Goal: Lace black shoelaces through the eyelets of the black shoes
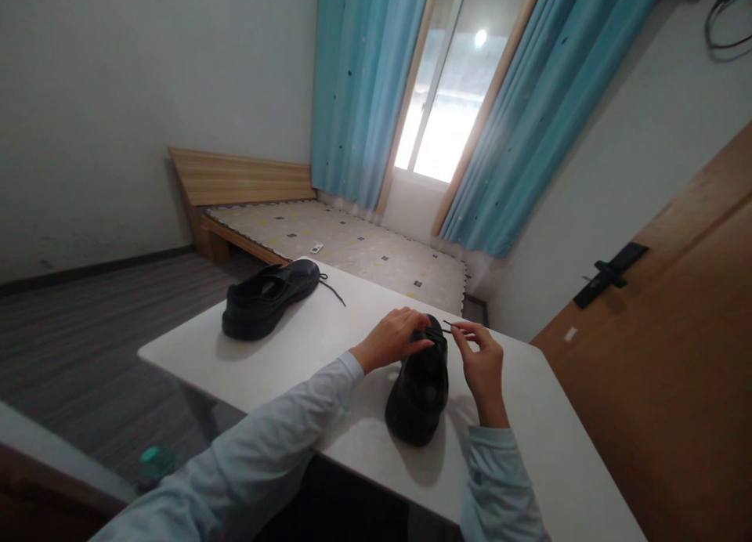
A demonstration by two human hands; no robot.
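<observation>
A black lace-up shoe (418,389) stands on the white table with its heel toward me and its toe pointing away. My left hand (395,338) grips the shoe's front from the left side, thumb and fingers closed around the lacing area; part of the laces is hidden there. On the right, my right hand (480,355) pinches a thin black shoelace (447,323) between thumb and fingertips, just beside the shoe. The matching black shoe (267,298) rests farther left on the table, its lace trailing over the tabletop, untouched by either hand.
The white table (346,323) lies under both shoes. Behind it is a low wooden bed with a patterned mattress (364,248) and a small white remote (317,248). A wooden door (663,330) stands to the right. A bottle with a green cap (153,460) is at lower left.
</observation>
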